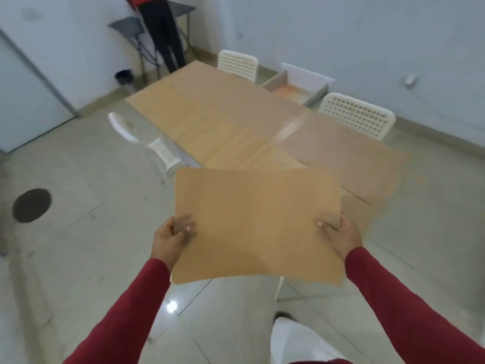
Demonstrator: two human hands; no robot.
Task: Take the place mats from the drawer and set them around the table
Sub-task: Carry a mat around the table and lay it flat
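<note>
A person holds one tan place mat (258,224) flat out in front of the body, the left hand (168,239) pinching its left edge and the right hand (339,239) its right edge, thumbs on top and the other fingers hidden underneath. Both hands are clenched on the mat; gripping the two short sides probably keeps the thin sheet from sagging, though its near edge droops a little. The mat hangs over the floor (78,232), just short of the near end of the wooden worktop (210,111), so it looks ready to be lowered onto a seat position there. A paler rectangle (349,156) on the worktop's right side, before a white perforated chair (359,115), may be a mat already laid, but blur makes this uncertain. Beyond the worktop's far right edge an open drawer (296,86) stands pulled out, likely the source. Another person (162,30) stands at the far wall.
</note>
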